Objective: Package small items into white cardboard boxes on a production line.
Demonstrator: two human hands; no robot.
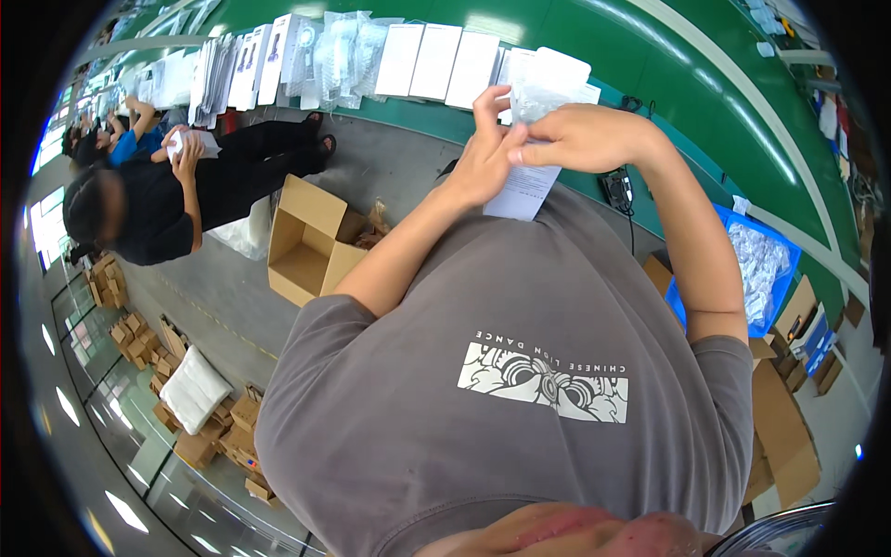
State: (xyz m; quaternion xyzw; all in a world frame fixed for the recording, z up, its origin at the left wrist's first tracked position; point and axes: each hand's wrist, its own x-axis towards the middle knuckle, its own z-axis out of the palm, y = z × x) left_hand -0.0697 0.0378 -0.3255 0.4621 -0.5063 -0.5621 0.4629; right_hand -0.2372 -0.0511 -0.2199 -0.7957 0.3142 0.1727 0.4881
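Against my body at the bench's near edge is a slim white carton (522,193) with small grey print. My left hand (483,160) is closed on its left side, index finger raised at the top. From the right, my right hand (587,137) reaches over the carton's upper end, thumb and fingers closed on it and meeting the left fingertips. The carton's top is hidden behind my fingers. Just beyond them, a clear plastic tray (548,82) lies among white cartons on the green bench.
White cartons (436,60) and clear plastic trays (348,56) line the green bench (631,42). A black adapter (616,190) with a cord hangs at its edge. An open cardboard box (311,246) stands left, a blue crate (780,251) of clear bags right. A co-worker (148,209) stands at left.
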